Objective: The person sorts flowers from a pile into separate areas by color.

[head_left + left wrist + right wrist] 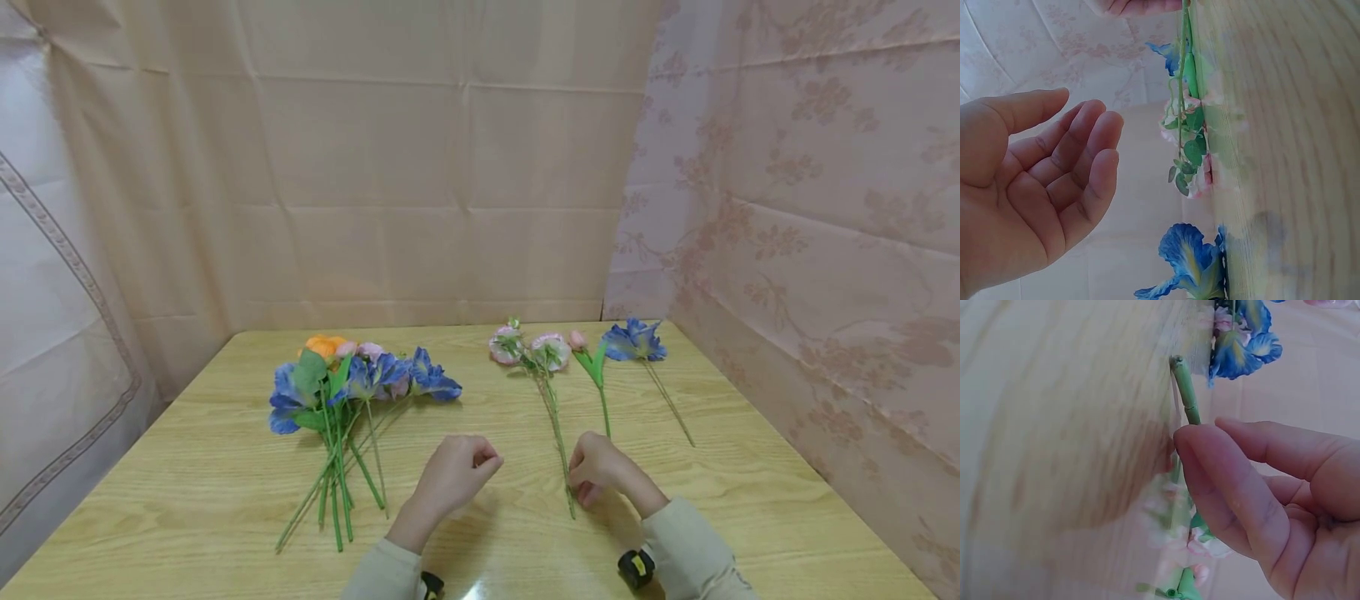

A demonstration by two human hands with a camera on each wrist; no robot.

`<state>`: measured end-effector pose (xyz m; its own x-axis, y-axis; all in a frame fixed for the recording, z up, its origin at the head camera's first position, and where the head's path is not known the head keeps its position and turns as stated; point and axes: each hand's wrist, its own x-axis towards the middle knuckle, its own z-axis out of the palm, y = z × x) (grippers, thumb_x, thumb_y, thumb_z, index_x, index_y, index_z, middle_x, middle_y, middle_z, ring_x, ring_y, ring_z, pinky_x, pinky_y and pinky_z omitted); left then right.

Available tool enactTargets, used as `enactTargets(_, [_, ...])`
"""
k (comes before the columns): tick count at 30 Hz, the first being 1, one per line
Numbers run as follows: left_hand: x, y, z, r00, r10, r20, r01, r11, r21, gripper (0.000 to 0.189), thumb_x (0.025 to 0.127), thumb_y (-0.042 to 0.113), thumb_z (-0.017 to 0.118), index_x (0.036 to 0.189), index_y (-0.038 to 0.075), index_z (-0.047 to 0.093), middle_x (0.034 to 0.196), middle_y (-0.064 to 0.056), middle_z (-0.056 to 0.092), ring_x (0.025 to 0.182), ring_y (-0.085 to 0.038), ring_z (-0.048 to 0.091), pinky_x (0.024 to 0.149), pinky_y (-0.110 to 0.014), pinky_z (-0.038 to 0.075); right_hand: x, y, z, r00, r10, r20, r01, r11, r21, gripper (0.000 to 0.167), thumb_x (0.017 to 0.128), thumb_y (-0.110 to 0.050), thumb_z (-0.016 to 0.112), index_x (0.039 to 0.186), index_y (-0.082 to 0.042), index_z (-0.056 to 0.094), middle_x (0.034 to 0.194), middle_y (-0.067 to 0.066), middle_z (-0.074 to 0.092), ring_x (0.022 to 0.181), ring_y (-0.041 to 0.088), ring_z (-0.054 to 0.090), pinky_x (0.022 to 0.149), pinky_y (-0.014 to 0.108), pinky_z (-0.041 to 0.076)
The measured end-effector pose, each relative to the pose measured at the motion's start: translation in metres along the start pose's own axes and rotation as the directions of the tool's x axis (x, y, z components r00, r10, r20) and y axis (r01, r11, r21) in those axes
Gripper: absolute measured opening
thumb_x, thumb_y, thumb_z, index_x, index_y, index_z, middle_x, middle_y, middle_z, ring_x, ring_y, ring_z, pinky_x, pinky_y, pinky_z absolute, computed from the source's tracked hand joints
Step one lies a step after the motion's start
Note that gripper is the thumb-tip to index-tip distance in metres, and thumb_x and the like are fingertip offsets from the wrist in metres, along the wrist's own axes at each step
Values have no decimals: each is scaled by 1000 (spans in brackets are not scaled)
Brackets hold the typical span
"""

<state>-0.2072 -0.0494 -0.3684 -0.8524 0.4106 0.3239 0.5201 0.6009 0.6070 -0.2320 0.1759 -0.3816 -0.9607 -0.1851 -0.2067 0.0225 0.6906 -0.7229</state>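
Observation:
My right hand (597,468) is at the lower stem of a pink-and-white artificial flower spray (555,408), its curled fingers and thumb around the stem. Above those fingers, the cut green stem end (1185,390) sticks out close to the tabletop in the right wrist view. The blooms lie toward the far edge. My left hand (455,471), empty and loosely curled, hovers between the two flower groups; its palm and separated thumb show in the left wrist view. Right of the spray lie a pink tulip (602,392) and a blue iris (636,340).
On the left of the wooden table (187,467) lies a pile of artificial flowers, with blue irises (367,377), an orange bloom (324,346) and crossed green stems (337,492). A beige curtain (420,183) hangs behind, and a patterned cloth (825,208) on the right.

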Motion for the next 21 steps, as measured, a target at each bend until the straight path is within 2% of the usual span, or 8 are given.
enactTargets(7, [-1,-1,0,1000,-17,14,17,1000,0,11,85,14,61,77,7,66,64,7,55,56,-4,45,51,-21,39,-2,-3,-4,1000,-17,17,17,1000,-20,12,77,8,59,65,6,59,53,11,57,45,23,59,45,31,50])
enactTargets(14, [-1,-2,0,999,-25,22,24,1000,4,13,85,16,61,77,7,66,64,8,55,55,-4,45,51,-21,38,-6,-5,-8,992,-108,69,108,994,-3,20,81,1,59,63,7,59,52,11,56,43,22,58,43,31,49])
enactTargets(17, [-1,-2,-1,999,-37,21,37,999,12,12,85,15,61,77,8,66,65,8,55,57,-5,46,52,-21,39,-7,-6,-8,986,-148,71,149,989,-9,23,83,-4,59,62,7,59,51,10,57,42,21,58,42,31,49])
enactTargets(21, [-2,-3,-4,999,-53,12,53,998,32,11,85,16,61,78,8,66,66,8,56,59,-5,47,53,-22,40,-9,-9,-7,985,-161,59,162,987,-21,26,84,-8,60,62,6,59,51,9,57,41,19,57,41,30,48])
